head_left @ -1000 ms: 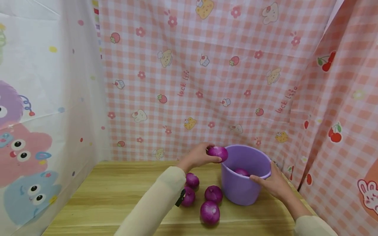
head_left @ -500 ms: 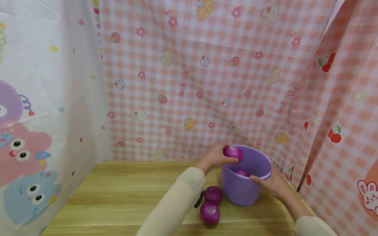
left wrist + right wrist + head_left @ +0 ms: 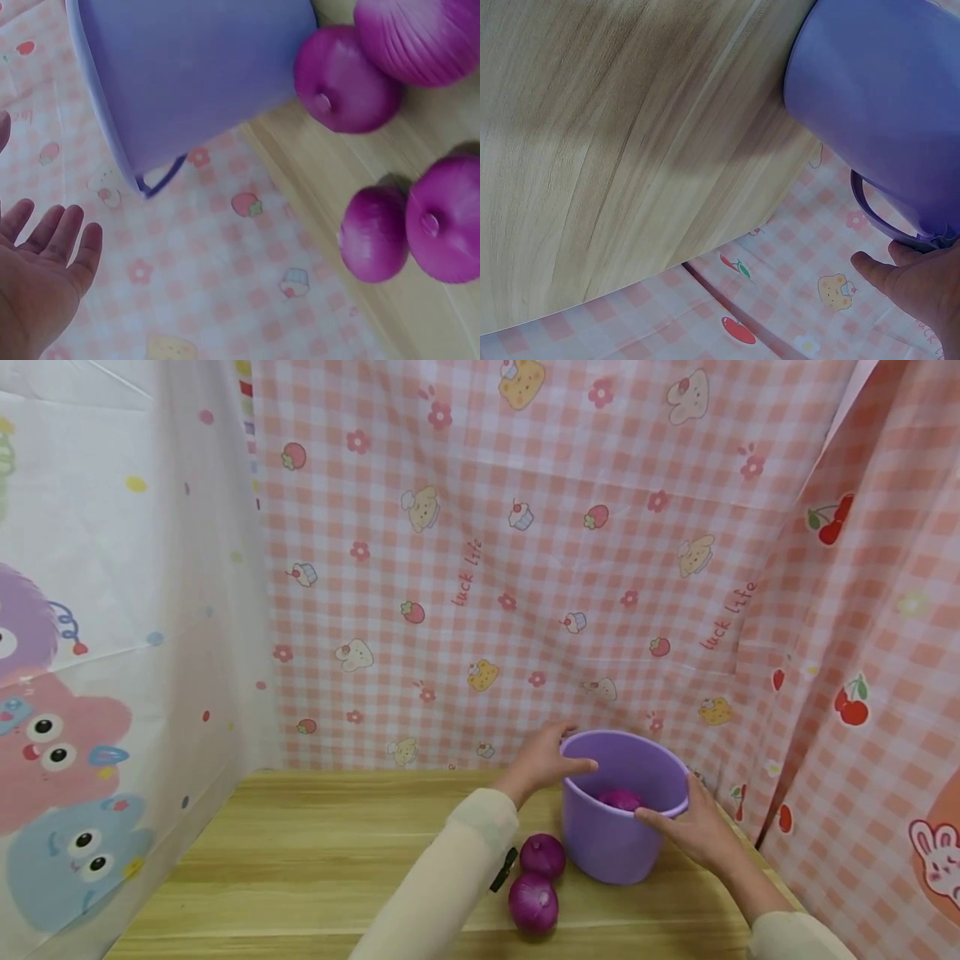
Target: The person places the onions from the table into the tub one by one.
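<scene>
A purple bucket (image 3: 611,843) stands on the wooden table with red onions (image 3: 621,800) inside; its rim hides part of them. At the bucket's left rim my left hand (image 3: 546,762) is held with fingers spread and nothing in them; the left wrist view shows this hand (image 3: 41,277) apart from the bucket wall. My right hand (image 3: 693,827) grips the right rim, thumb over the edge and fingers outside. Two red onions (image 3: 533,902) sit in front of the bucket. The left wrist view shows another pair of onions (image 3: 375,234), which my left arm hides in the head view.
The bucket's thin handle (image 3: 881,217) hangs down on the far side near my right hand. A pink checked curtain (image 3: 420,652) hangs behind the table (image 3: 300,860), and more printed cloth (image 3: 885,693) hangs at the right. A white printed sheet (image 3: 187,693) borders the left.
My left hand has moved right to the bucket and let go of an onion, which has dropped inside. The right hand has kept its grip on the rim.
</scene>
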`<state>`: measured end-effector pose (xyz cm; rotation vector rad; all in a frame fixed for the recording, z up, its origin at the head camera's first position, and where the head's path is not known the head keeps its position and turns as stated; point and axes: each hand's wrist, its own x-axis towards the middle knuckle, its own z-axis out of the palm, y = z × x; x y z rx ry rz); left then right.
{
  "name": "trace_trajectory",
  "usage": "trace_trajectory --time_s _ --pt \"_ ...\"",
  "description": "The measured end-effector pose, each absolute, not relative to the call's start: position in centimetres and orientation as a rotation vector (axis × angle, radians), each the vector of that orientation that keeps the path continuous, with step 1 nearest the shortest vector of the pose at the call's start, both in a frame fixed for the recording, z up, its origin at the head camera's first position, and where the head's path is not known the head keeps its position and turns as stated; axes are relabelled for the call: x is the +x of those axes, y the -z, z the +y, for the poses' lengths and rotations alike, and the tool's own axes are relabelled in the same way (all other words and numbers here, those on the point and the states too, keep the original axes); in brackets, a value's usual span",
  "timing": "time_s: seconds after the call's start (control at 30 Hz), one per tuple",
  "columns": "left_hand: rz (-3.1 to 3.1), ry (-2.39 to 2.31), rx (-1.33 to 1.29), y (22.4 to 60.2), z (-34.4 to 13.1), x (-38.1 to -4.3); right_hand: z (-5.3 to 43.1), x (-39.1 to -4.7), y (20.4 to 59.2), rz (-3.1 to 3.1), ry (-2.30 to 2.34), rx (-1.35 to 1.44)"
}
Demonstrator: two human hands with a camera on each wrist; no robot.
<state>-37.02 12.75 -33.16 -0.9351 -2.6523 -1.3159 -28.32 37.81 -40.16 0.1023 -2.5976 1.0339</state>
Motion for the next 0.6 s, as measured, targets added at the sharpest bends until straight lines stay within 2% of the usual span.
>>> trace_trajectory --time_s 0.6 --pt "-2.655 1.366 -0.839 34.5 6.7 -39.0 37.8 -28.4 40.3 -2.624 -1.011 0.066"
